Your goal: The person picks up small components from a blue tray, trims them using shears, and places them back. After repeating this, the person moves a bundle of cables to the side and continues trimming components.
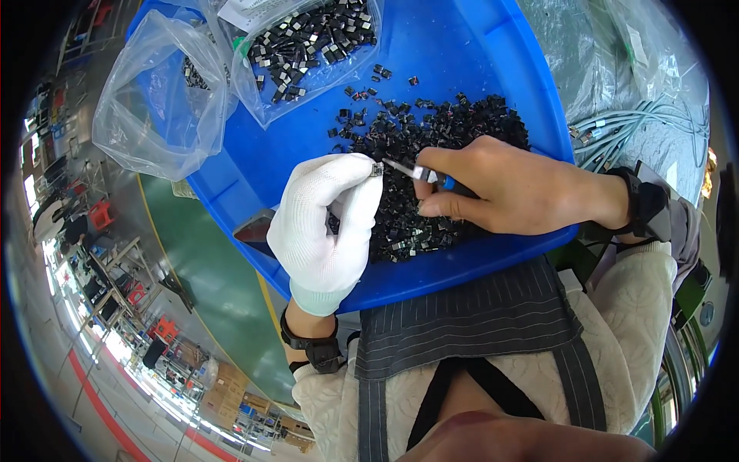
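My left hand (323,219) wears a white knitted glove and is closed, with thumb and forefinger pinching a small silver-and-black connector (376,169). My bare right hand (500,185) is wrapped round a pair of pliers (426,175) with blue and black grips. The slim metal tip of the pliers points left, close to the connector; whether they touch I cannot tell. Beneath both hands spreads a loose heap of small black connector pieces (462,123), some showing metal and bits of circuit board. The heap lies in a large blue plastic tray (285,150).
A clear bag (315,50) of black, metal-ended connectors lies at the tray's far side. Left of it, another clear plastic bag (158,108) overhangs the rim. Grey cables (631,127) lie on plastic sheeting to the right. Green floor (223,289) and workbenches appear at left.
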The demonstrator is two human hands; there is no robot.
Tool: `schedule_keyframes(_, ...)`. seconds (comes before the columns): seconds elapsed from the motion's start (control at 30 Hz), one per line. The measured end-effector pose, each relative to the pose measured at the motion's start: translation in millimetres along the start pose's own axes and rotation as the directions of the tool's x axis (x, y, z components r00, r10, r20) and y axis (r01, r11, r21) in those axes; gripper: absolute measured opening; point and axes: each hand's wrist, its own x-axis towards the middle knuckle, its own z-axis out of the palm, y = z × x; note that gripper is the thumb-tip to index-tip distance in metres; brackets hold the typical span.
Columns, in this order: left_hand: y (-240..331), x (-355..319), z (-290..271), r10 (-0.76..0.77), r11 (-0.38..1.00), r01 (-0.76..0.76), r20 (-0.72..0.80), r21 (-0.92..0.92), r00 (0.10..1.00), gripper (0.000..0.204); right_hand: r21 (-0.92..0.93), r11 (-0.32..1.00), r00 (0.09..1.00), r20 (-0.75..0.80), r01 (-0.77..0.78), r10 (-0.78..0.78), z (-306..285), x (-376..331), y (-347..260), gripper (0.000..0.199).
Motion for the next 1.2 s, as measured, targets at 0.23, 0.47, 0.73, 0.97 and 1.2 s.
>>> schedule_keyframes(0.23,2,2,1,-0.023,0.999,0.022,0.013,0.031,1.0,0.02,-0.1,0.992,0.986,-0.139,0.078,-0.092,4,2,6,0.025)
schedule_keyframes(0.47,34,61,-62,-0.06,0.928,0.171,-0.318,0.332,0.946,0.014,-0.26,0.925,0.846,-0.391,0.276,-0.362,13,16,12,0.027)
schedule_keyframes(0.73,-26,98,-56,0.446,0.45,-0.346,0.129,0.823,0.886,0.015,-0.25,0.939,0.82,-0.468,0.235,-0.329,14,19,16,0.029)
schedule_keyframes(0.97,-61,122,-26,0.083,0.507,-0.403,0.422,0.762,0.903,0.012,-0.225,0.95,0.848,-0.438,0.217,-0.298,11,15,12,0.028)
schedule_keyframes(1.2,-77,124,-12,0.097,0.377,-0.399,0.392,0.836,0.915,0.014,-0.258,0.944,0.851,-0.43,0.206,-0.303,6,17,19,0.026)
